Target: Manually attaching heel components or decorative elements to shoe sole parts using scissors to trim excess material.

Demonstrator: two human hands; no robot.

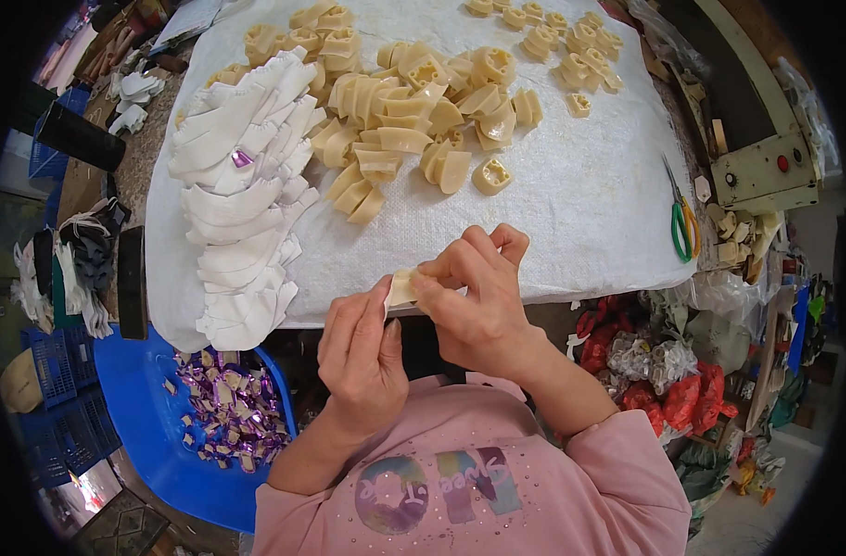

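Note:
Close to the table's front edge, both my hands hold one small cream plastic block [402, 286] between them. It looks like a shoe heel. My left hand [360, 357] pinches its left side, where a thin white edge shows at the fingertips; whether that is a separate piece is unclear. On the other side, the closed fingers of my right hand [478, 301] grip the block and cover part of it. A loose pile of similar cream blocks [395, 102] lies beyond my hands. Overlapping white cut pieces [237, 222] form a long stack to the left, with a small purple shiny piece [242, 158] on top.
White woven sheeting [571, 204] covers the table. Scissors [682, 222] with green and orange handles lie at its right edge. More cream pieces [590, 56] sit far right. Below left, a blue tub [135, 408] holds purple shiny pieces. Red and clear plastic bags [682, 389] crowd the lower right.

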